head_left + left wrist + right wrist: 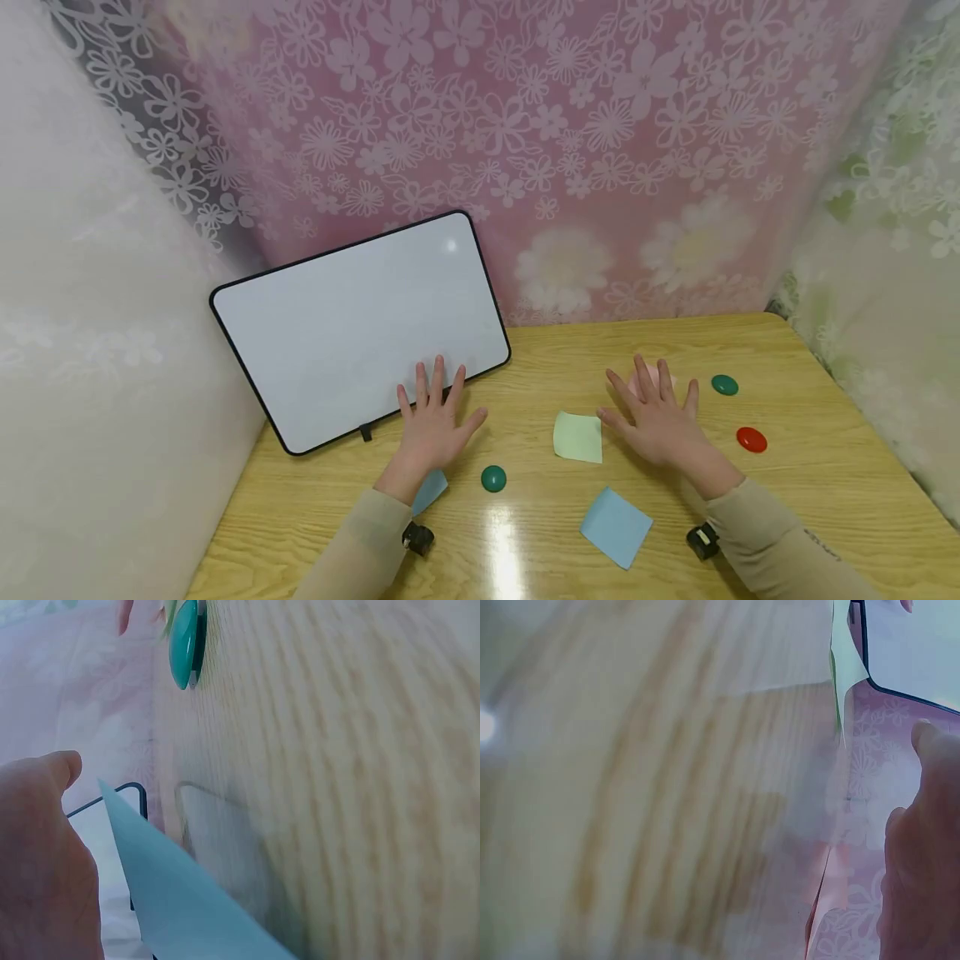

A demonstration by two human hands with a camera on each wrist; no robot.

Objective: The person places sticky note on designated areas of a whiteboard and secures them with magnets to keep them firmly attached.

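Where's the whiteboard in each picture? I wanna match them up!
Head: the whiteboard is left of the middle.
Left wrist: toward the lower left, partly hidden behind the blue sticky note.
Right wrist: top right corner, cut off by the picture's edge.
Shared landmark: the wood-grain table, in all three.

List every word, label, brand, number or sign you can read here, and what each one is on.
No text can be read.
Right sleeve: small dark marks, perhaps lettering, too small and blurred to read.
Whiteboard, green note: no writing visible.
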